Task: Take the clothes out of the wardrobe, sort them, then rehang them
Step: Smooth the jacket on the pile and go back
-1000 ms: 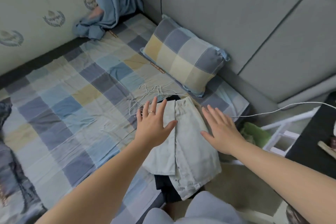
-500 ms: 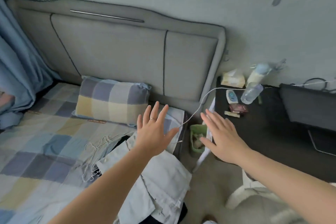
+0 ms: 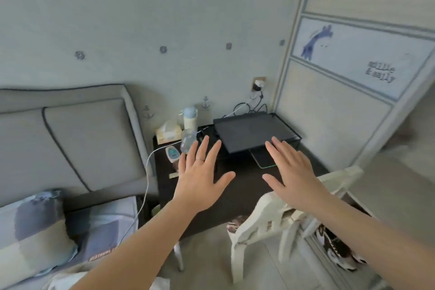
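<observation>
Two hands up: left hand [image 3: 200, 179] and right hand [image 3: 294, 172], both flat, fingers spread wide, gripping nothing, over one dark nightstand [image 3: 235, 193]. One ring [image 3: 200, 159] on the left. One wardrobe [image 3: 341, 113] off right, and a scrap of pale clothes [image 3: 56, 281] at the bottom edge.

Only text I can kinda read: the wardrobe door panel [image 3: 360, 59], right side of the frame, says something like "millie & sally". The orange tag [image 3: 102, 253] on the checked bedding [image 3: 103, 223], lower left, has lettering that's too blurry to read.
</observation>
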`<move>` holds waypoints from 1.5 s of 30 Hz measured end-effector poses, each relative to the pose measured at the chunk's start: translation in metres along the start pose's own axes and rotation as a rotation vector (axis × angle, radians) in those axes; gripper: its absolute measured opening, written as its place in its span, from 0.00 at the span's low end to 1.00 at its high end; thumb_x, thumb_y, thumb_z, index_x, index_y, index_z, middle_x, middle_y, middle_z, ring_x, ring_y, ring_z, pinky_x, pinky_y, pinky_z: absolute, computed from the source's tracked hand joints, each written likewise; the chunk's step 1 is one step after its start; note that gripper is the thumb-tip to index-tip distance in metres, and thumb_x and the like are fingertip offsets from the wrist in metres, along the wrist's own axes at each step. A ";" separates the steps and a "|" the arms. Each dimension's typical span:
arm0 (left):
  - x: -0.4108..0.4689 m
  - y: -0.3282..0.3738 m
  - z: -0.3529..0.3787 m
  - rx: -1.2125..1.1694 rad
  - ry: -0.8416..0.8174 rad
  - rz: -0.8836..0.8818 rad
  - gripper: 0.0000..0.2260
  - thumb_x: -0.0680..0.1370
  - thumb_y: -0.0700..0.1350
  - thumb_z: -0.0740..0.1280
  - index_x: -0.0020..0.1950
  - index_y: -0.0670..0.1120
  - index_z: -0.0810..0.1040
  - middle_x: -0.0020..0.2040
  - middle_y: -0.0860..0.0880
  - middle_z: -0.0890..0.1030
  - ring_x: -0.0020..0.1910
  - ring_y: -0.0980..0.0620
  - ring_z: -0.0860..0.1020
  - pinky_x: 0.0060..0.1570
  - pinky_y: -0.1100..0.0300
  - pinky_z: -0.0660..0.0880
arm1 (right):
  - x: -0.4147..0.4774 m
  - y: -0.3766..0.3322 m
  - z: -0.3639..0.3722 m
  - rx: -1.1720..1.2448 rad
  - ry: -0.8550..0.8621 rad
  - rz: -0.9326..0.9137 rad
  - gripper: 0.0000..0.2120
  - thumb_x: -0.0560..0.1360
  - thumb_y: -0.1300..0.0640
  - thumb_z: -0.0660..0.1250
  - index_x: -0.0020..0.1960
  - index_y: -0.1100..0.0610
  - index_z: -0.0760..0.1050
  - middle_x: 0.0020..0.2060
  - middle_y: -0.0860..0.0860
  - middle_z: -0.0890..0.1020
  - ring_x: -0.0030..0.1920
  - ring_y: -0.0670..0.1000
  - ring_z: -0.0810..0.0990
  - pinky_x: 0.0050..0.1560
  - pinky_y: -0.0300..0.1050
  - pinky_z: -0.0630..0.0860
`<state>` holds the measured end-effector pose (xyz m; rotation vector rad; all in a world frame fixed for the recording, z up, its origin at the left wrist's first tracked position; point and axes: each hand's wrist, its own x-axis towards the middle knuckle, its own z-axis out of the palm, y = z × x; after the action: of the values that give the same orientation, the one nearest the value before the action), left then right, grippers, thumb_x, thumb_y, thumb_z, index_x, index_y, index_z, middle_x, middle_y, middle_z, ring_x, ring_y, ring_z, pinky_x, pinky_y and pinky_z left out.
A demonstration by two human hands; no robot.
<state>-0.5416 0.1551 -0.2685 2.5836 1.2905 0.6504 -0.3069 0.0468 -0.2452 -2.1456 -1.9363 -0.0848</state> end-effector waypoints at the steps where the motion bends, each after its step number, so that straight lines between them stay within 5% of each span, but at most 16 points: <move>1: 0.014 0.025 0.006 -0.011 -0.001 0.040 0.36 0.75 0.74 0.45 0.80 0.63 0.41 0.82 0.55 0.41 0.80 0.50 0.38 0.75 0.44 0.38 | -0.009 0.024 -0.012 -0.015 0.021 0.041 0.35 0.78 0.36 0.50 0.79 0.45 0.40 0.79 0.44 0.43 0.79 0.49 0.42 0.77 0.56 0.48; 5: 0.063 0.137 0.030 -0.073 -0.017 0.222 0.36 0.76 0.72 0.47 0.81 0.61 0.43 0.82 0.54 0.41 0.80 0.49 0.38 0.76 0.42 0.39 | -0.055 0.122 -0.067 -0.050 0.097 0.163 0.35 0.76 0.34 0.44 0.78 0.43 0.37 0.78 0.40 0.39 0.78 0.48 0.40 0.77 0.56 0.44; 15: 0.155 0.406 0.047 -0.211 0.065 0.666 0.34 0.78 0.71 0.50 0.81 0.60 0.46 0.82 0.55 0.42 0.80 0.49 0.39 0.77 0.40 0.42 | -0.169 0.292 -0.222 -0.317 0.280 0.380 0.33 0.80 0.37 0.48 0.79 0.45 0.39 0.79 0.43 0.41 0.78 0.47 0.41 0.77 0.54 0.44; 21: 0.198 0.530 0.028 -0.324 0.150 0.874 0.35 0.76 0.71 0.48 0.81 0.60 0.49 0.82 0.56 0.47 0.80 0.51 0.43 0.77 0.46 0.43 | -0.207 0.339 -0.313 -0.434 0.382 0.474 0.33 0.81 0.39 0.51 0.79 0.45 0.39 0.78 0.42 0.39 0.77 0.45 0.38 0.77 0.51 0.40; 26: 0.237 0.612 0.017 -0.384 0.211 1.001 0.33 0.79 0.68 0.53 0.81 0.59 0.49 0.82 0.55 0.47 0.81 0.51 0.44 0.78 0.46 0.46 | -0.219 0.363 -0.379 -0.564 0.489 0.496 0.33 0.81 0.41 0.55 0.79 0.47 0.44 0.78 0.44 0.45 0.78 0.46 0.45 0.77 0.51 0.42; 36: 0.339 0.751 0.009 -0.509 0.245 1.157 0.38 0.72 0.73 0.42 0.80 0.60 0.48 0.82 0.57 0.48 0.80 0.54 0.45 0.77 0.51 0.46 | -0.186 0.412 -0.500 -0.818 0.694 0.569 0.30 0.80 0.43 0.59 0.78 0.49 0.57 0.77 0.45 0.58 0.76 0.45 0.53 0.71 0.40 0.46; 45: 0.424 0.874 0.011 -0.842 0.033 1.240 0.35 0.75 0.71 0.54 0.80 0.60 0.54 0.81 0.55 0.55 0.79 0.54 0.53 0.77 0.51 0.52 | -0.134 0.458 -0.608 -1.008 0.655 0.841 0.29 0.78 0.39 0.54 0.77 0.48 0.58 0.70 0.47 0.69 0.71 0.52 0.64 0.69 0.54 0.60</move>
<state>0.3122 -0.0379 0.1534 2.2730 -0.6856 1.0522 0.2037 -0.2581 0.2485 -2.7363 -0.5149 -1.6062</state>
